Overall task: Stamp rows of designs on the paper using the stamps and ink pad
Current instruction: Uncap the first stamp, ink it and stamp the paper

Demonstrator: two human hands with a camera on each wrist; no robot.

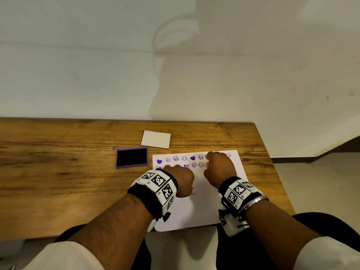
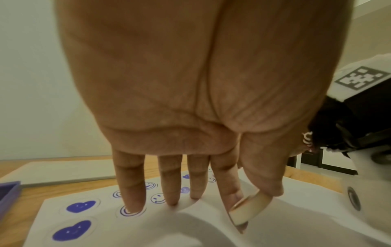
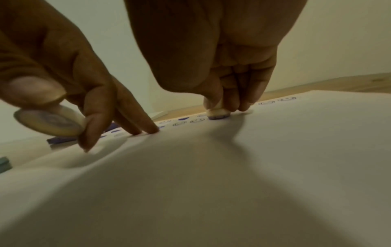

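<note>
A white paper (image 1: 204,207) lies on the wooden table (image 1: 58,172), with two rows of purple hearts and smiley prints along its far edge. My right hand (image 1: 212,162) pinches a small white stamp (image 3: 217,114) and holds it face down on the paper at the right end of the second row. My left hand (image 1: 181,180) pinches a round stamp (image 2: 247,212) between thumb and index finger, tilted just above the sheet. Its other fingertips (image 2: 133,207) press on the paper among the prints. An open purple ink pad (image 1: 131,157) sits left of the paper.
A white card-like lid (image 1: 155,139) lies behind the ink pad, close to the wall. The table's right edge (image 1: 272,162) runs just past the paper, and the sheet's near end hangs over the front edge. A small teal object (image 3: 4,164) shows at the far left.
</note>
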